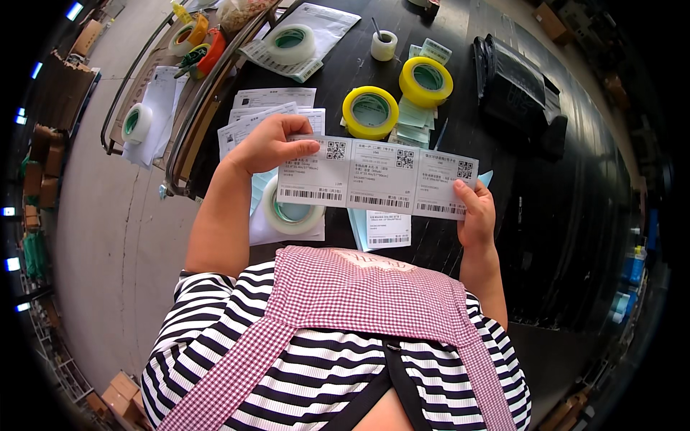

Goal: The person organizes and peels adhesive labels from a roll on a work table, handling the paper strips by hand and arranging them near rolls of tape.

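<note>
Stretched between both hands is a strip of white printed labels (381, 171) with barcodes and square codes. My left hand (272, 147) pinches its left end between thumb and fingers. At the right end, my right hand (476, 208) grips it with the thumb on top. Beneath the strip, partly covered, lies a clear tape roll (272, 215) on white paper. Another label sheet (388, 231) rests below the strip's middle, over light blue paper. Beyond the strip sit two yellow tape rolls (370, 113), the right one on greenish label strips (413, 129).
The black table (460, 93) holds printed sheets (273, 99), a white bag (323, 25) under a clear tape roll (290, 44), and a small roll (384, 46) with a pen in it. Black plastic bags (517, 93) lie at right. A cart (154, 79) with tape dispensers (208, 54) stands left.
</note>
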`<action>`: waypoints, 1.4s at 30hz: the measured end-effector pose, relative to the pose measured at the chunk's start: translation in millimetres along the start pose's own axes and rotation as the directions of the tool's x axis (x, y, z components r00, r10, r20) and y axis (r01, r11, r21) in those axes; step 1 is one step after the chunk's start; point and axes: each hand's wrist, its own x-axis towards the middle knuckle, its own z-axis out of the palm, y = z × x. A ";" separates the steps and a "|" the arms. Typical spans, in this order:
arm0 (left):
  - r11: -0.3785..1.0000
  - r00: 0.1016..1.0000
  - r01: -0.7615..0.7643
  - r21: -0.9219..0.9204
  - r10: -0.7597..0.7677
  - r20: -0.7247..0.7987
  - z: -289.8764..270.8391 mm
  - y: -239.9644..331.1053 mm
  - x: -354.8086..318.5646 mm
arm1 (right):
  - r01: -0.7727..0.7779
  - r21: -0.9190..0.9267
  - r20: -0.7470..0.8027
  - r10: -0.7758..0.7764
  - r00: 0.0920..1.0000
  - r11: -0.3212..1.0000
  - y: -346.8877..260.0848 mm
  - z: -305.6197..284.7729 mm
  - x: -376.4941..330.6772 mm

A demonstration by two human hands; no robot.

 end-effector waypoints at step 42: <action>0.990 0.999 0.033 -0.140 -0.034 -0.006 -38.7 -7.9 -26.1 | -0.041 -0.042 -0.046 0.039 0.998 0.998 -1.4 -59.4 14.2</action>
